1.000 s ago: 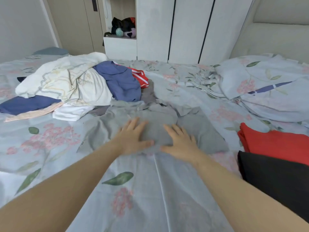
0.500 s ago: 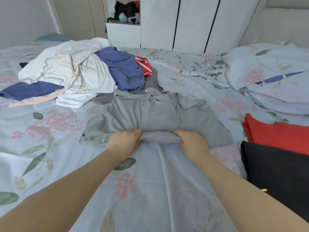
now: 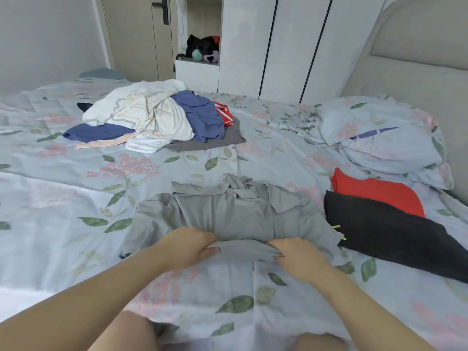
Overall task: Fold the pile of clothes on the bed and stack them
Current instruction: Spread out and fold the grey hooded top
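Observation:
A grey shirt (image 3: 228,216) lies partly folded on the floral bedsheet in front of me, collar at its far end. My left hand (image 3: 187,245) grips its near edge on the left and my right hand (image 3: 298,258) grips the same edge on the right. Farther back on the bed sits the pile of unfolded clothes (image 3: 152,117): white, blue, red-striped and dark grey pieces. At the right lie a folded black garment (image 3: 395,234) and a folded red garment (image 3: 379,191) beside each other.
Two floral pillows (image 3: 379,133) lie at the right against a padded headboard (image 3: 417,59). White wardrobe doors (image 3: 283,46) and an open shelf with a plush toy (image 3: 202,49) stand beyond the bed. My knees (image 3: 126,333) show at the bottom edge.
Both hands went from pressing flat on the grey shirt to gripping its near edge, and they have pulled the shirt toward me, away from the pile.

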